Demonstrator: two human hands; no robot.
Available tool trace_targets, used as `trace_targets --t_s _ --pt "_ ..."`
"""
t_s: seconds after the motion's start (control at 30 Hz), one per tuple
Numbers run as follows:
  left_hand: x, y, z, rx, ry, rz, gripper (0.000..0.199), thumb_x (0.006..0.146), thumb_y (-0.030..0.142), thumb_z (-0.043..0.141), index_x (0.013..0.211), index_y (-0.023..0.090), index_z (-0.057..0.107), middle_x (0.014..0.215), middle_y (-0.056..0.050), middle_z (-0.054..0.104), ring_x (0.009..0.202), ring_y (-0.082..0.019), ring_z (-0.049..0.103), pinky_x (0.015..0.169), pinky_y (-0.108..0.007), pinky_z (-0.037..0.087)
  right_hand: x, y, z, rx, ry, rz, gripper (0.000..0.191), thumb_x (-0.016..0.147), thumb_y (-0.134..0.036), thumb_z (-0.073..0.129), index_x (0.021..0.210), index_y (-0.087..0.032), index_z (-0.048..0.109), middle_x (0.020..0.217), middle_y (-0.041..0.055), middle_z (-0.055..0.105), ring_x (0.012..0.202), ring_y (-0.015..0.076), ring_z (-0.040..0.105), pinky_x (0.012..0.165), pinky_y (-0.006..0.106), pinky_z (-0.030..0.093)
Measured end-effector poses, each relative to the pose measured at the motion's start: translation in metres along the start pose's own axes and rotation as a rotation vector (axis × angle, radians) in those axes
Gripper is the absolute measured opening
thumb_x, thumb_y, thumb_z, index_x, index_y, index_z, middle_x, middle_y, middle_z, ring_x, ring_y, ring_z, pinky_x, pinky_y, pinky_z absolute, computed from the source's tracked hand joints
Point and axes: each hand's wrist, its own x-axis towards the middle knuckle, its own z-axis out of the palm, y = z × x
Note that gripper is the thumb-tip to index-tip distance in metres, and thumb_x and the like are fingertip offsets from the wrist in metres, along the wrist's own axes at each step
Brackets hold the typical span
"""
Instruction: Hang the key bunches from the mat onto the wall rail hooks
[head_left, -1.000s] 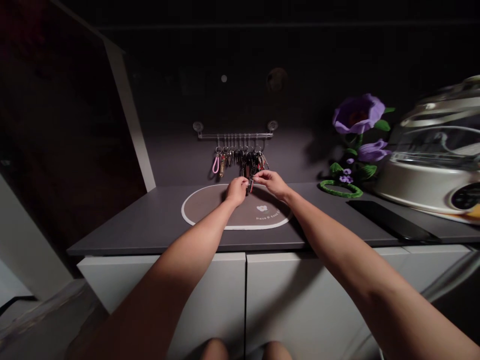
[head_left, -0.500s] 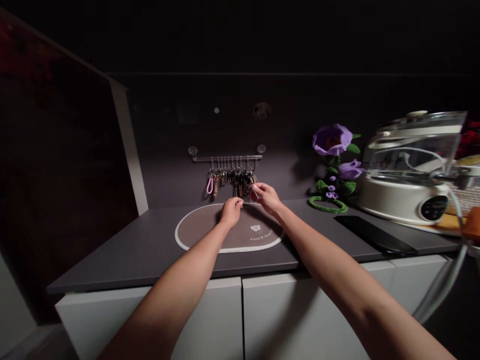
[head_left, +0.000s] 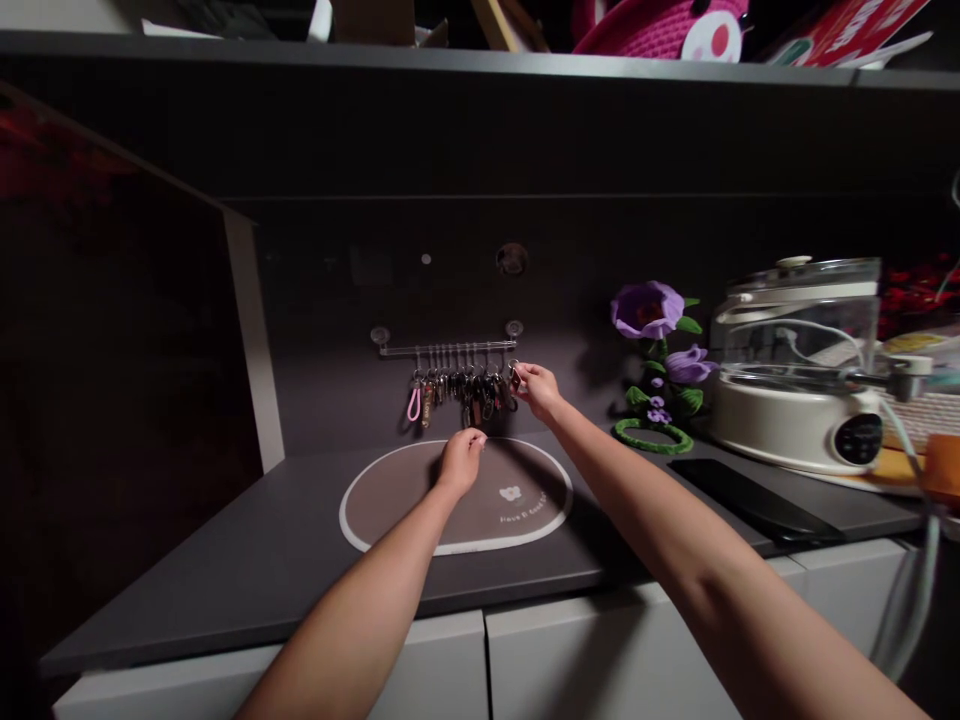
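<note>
A clear rail (head_left: 450, 349) on the dark back wall carries hooks with several bunches of keys (head_left: 472, 385), a pink strap loop (head_left: 414, 403) at their left end. My right hand (head_left: 538, 388) is at the rail's right end, thumb and fingers pinched on a key ring (head_left: 514, 368) with a small dark reddish piece. Below the keys, over the oval brown mat (head_left: 405, 500) with a white rim, my left hand (head_left: 461, 460) is closed; whatever its fingertips hold is too small to make out.
To the right stand a purple flower ornament (head_left: 649, 310) with a green ring base, a black flat object (head_left: 750, 495) and a white appliance (head_left: 780, 420) with a clear top and hose. A shelf (head_left: 480, 65) holding items runs overhead.
The view has tilted up, bringing the overhead shelf in. My right hand has risen to the rail's right end with the ring, farther from my left hand, which stays low over the mat.
</note>
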Motion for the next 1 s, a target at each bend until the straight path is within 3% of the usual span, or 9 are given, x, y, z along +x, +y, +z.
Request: trace_targets --t_s 0.17,0.53,0.77,1.0 --pt "0.000 -0.001 0.000 -0.009 -0.002 -0.010 0.017 0.080 0.019 0.044 0.076 0.015 0.060 0.073 -0.003 0.062 0.069 -0.012 0.055 0.067 -0.023 0.042 0.018 -0.005 0.002 -0.033 0.106 0.028 0.007 0.066 -0.017 0.059 0.068 -0.016 0.053 0.056 -0.0031 0.048 0.050 0.0046 0.045 0.052 0.019 0.044" --pt "0.001 -0.003 0.001 -0.029 0.009 -0.010 0.018 0.080 0.019 0.043 0.074 0.015 0.060 0.072 -0.003 0.061 0.069 -0.012 0.053 0.067 -0.023 0.040 0.035 -0.001 0.008 -0.178 0.105 0.037 0.004 0.067 -0.012 0.055 0.065 -0.014 0.052 0.049 -0.0033 0.048 0.042 0.0034 0.041 0.046 0.017 0.039" --pt "0.002 -0.006 0.002 -0.065 0.022 -0.024 0.017 0.079 0.019 0.044 0.074 0.014 0.059 0.072 -0.003 0.061 0.068 -0.013 0.053 0.066 -0.024 0.040 0.032 0.008 0.001 -0.194 0.060 0.065 0.005 0.069 -0.011 0.053 0.064 -0.013 0.052 0.048 -0.0040 0.046 0.043 0.0032 0.040 0.045 0.016 0.036" --pt "0.000 -0.003 0.000 -0.131 0.044 -0.091 0.019 0.077 0.021 0.048 0.091 0.014 0.059 0.074 -0.004 0.059 0.067 -0.012 0.053 0.065 -0.024 0.039 0.011 0.007 -0.007 -0.314 0.093 -0.045 0.013 0.064 -0.021 0.059 0.074 -0.013 0.055 0.059 -0.0026 0.051 0.053 0.0058 0.043 0.052 0.018 0.035"
